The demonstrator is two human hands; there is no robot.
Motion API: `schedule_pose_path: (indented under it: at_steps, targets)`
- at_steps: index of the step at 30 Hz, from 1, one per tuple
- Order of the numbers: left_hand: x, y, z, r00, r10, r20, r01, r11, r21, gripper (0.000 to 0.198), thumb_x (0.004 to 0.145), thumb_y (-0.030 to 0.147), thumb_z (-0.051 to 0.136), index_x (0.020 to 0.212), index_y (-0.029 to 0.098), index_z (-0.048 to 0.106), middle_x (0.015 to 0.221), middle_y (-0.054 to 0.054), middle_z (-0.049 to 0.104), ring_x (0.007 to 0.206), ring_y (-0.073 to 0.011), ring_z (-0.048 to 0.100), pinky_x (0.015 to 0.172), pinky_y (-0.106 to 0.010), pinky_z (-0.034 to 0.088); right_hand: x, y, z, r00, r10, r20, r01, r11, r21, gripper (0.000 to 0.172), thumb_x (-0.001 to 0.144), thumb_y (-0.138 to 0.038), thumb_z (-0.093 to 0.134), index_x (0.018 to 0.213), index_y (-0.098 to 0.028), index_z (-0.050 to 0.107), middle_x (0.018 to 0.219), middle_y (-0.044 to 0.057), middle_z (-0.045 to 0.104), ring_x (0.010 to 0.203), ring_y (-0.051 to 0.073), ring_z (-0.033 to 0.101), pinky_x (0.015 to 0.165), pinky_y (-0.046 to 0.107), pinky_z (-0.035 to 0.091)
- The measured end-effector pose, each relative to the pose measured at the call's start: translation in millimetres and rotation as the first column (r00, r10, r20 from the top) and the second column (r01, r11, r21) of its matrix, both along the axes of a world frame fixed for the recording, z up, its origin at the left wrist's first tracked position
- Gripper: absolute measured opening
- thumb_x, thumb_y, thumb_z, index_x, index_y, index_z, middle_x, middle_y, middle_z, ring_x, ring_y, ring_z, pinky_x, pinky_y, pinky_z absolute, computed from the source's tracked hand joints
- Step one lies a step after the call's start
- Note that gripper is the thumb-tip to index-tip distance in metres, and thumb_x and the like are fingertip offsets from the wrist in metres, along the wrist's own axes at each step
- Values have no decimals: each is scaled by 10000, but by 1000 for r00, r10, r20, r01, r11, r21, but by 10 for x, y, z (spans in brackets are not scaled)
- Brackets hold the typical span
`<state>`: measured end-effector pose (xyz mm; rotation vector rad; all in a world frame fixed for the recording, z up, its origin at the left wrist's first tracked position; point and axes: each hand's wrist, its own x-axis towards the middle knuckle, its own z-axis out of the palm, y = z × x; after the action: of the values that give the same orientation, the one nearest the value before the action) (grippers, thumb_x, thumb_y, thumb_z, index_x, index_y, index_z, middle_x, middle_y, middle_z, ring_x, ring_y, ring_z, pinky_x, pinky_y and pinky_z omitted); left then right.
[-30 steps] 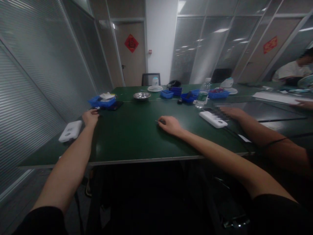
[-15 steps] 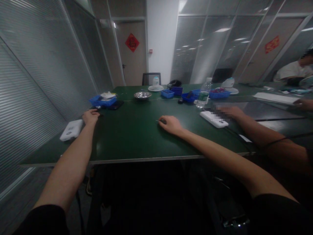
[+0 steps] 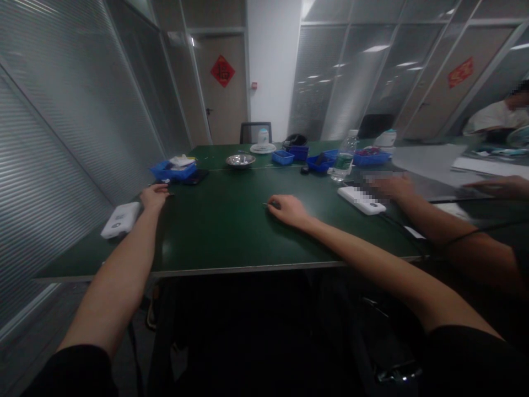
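Note:
My left hand point(image 3: 154, 197) rests on the green table point(image 3: 215, 231) at the left, its fingers curled together. A small dark bit shows by its fingertips, too small to name. Just left of that hand lies a white box-like device point(image 3: 120, 220). Nearer the middle, my right hand point(image 3: 289, 210) lies on the table, fingers closed round a small dark object with a thin pale tip point(image 3: 265, 204) pointing left. Most of that object is hidden in the hand.
Beyond my left hand are a blue tray point(image 3: 173, 172) and a dark flat item point(image 3: 196, 177). A metal bowl point(image 3: 240, 160), blue bins point(image 3: 282, 158) and a water bottle point(image 3: 344, 157) stand further back. Right, another person's hands point(image 3: 394, 187) handle a translucent sheet point(image 3: 430, 165) near a white power bank point(image 3: 361, 200).
Both my hands stay almost where they were. At the right, the other person's hands have shifted and a translucent sheet now spreads over the dark panel.

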<state>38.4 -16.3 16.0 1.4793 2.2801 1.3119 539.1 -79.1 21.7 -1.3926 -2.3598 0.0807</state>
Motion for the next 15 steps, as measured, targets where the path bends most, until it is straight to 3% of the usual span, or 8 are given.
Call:
schedule_pose_path:
  at_steps: [7, 15]
  targets:
    - [113, -38, 43, 981, 128, 145, -139, 988, 66, 367, 843, -38, 722, 1198, 49, 752, 801, -1, 711, 782, -117, 623, 804, -221, 495, -1, 13, 1, 1000, 4, -1, -4, 1000, -11, 288, 1028, -407, 577, 1204, -244, 735, 1134, 66, 772, 974, 224, 699, 795, 288, 487]
    - [88, -38, 53, 979, 175, 108, -183, 980, 76, 313, 902, 12, 723, 1213, 41, 749, 825, -10, 716, 762, -122, 602, 748, -217, 481, 6, 24, -11, 1000, 5, -10, -5, 1000, -4, 278, 1022, -417, 583, 1187, -252, 735, 1108, 66, 773, 958, 230, 698, 775, 292, 476]
